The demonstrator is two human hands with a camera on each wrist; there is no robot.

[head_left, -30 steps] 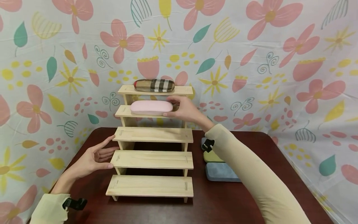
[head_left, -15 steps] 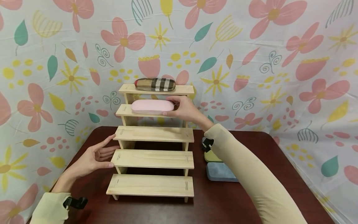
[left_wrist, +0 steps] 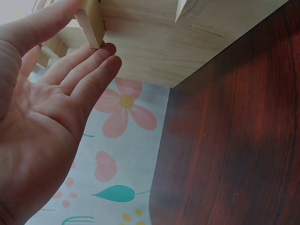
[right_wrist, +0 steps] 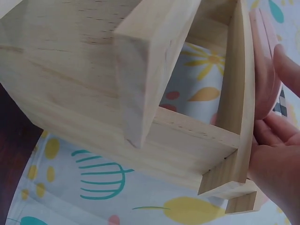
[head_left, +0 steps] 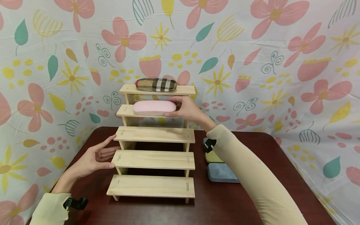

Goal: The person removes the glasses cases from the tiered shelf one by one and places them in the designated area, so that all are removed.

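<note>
The left hand (head_left: pixel 89 161) stands at the left side of the rack (head_left: pixel 154 134), its fingers extended and gripping nothing, with fingertips against the left ends of the middle steps. The pink case (head_left: pixel 153 107) lies lengthwise on the second step from the top, below the checked case (head_left: pixel 156 84) on the top step, and the right hand (head_left: pixel 187 109) pinches its right end between thumb and fingers. Right of the rack, the green case (head_left: pixel 213 157) and blue case (head_left: pixel 222 172) rest on the counter (head_left: pixel 225 206), partly hidden by the right sleeve (head_left: pixel 247 168).
</note>
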